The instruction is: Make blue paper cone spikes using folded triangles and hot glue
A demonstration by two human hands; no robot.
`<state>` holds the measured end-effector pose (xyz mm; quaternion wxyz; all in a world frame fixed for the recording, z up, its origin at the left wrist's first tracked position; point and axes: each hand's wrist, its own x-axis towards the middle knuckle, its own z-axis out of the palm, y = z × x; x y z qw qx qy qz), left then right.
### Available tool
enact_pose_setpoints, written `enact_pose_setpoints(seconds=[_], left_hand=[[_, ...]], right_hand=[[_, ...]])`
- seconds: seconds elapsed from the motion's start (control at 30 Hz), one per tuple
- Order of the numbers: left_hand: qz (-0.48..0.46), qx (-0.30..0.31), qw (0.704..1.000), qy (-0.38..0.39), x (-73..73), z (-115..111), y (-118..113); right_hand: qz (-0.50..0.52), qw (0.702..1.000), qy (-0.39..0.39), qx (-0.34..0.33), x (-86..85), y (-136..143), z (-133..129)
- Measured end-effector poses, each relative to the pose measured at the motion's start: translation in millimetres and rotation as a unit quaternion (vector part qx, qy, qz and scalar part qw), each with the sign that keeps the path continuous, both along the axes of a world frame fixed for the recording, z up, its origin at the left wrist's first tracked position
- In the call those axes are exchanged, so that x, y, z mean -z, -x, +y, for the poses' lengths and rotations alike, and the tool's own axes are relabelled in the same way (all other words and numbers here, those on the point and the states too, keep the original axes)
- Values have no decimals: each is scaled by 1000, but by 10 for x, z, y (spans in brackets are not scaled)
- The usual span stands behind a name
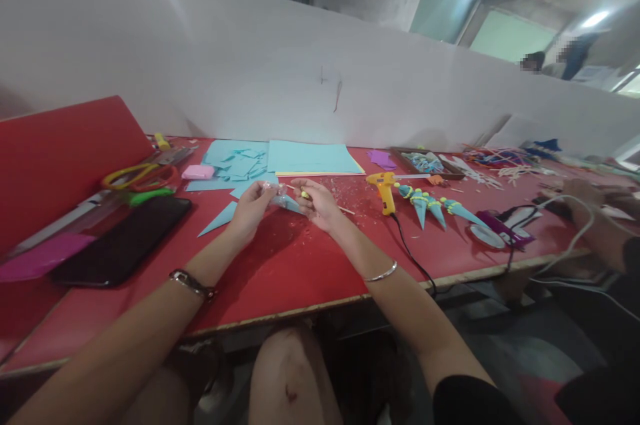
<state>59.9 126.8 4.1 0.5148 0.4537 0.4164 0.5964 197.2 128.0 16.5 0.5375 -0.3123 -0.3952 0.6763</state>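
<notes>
My left hand (250, 213) is closed, pinching a crumpled, clear shiny piece like plastic wrap (273, 189) between thumb and fingers. Close beside it, my right hand (323, 206) has its fingers curled around a small yellow piece (305, 194). A thin pale stick (346, 210) shows past the right hand; I cannot tell whether that hand holds it. Between the hands is a light blue pointed paper piece (293, 204), partly hidden. Another blue paper triangle (218, 220) lies left of my left hand.
A yellow glue gun (383, 192) with a black cord stands right of my hands, beside several blue cones with yellow trim (420, 206). Blue paper sheets (313, 157) lie behind. Scissors (143, 177) and a black phone (125, 242) are at left. A co-worker's hand (580, 202) is at far right.
</notes>
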Motion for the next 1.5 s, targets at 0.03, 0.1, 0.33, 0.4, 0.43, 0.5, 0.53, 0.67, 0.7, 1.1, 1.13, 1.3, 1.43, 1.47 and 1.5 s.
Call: enact_pose_setpoints(seconds=[0.03,0.1,0.33,0.4,0.43,0.5,0.53,0.67,0.7,1.1,1.13,1.3,1.43,1.47,1.5], left_hand=[[0,2,1000,-1,-1,-2,0],[3,2,1000,-1,1,-3,1],[7,1,1000,-3,34,22,6],[13,0,1000,-5,29,17,2],[15,0,1000,-5,24,13,-1],[14,1,1000,-5,14,6,-5],[12,1,1000,-3,10,3,-5],[12,-2,1000,4,10,6,6],[13,-5,1000,5,13,9,10],[83,-52,995,-36,10,0,-3],[94,-49,994,-41,2,-12,-10],[150,-38,984,-84,-13,-61,-35],[218,-33,963,-155,0,-78,-24],[229,-37,958,-169,4,-79,-20],[233,-41,955,-178,9,-78,-19]], right_hand=[[8,1000,0,-6,-8,-5,-2],[25,999,10,-25,-26,-7,-4],[-15,999,-26,-27,-3,13,1],[-29,999,-36,-13,23,12,9],[-37,998,-40,-12,35,10,12],[-45,998,-44,-10,48,8,15],[-43,998,-45,-10,48,7,14],[-26,998,-55,-33,31,9,9],[-27,997,-59,-40,28,12,10],[-289,899,-270,191,120,4,13],[-318,871,-317,202,118,2,8],[-381,790,-441,190,98,-1,1],[-392,791,-437,171,78,1,-4],[-385,799,-430,167,75,4,-4],[-375,811,-419,161,75,8,-1]])
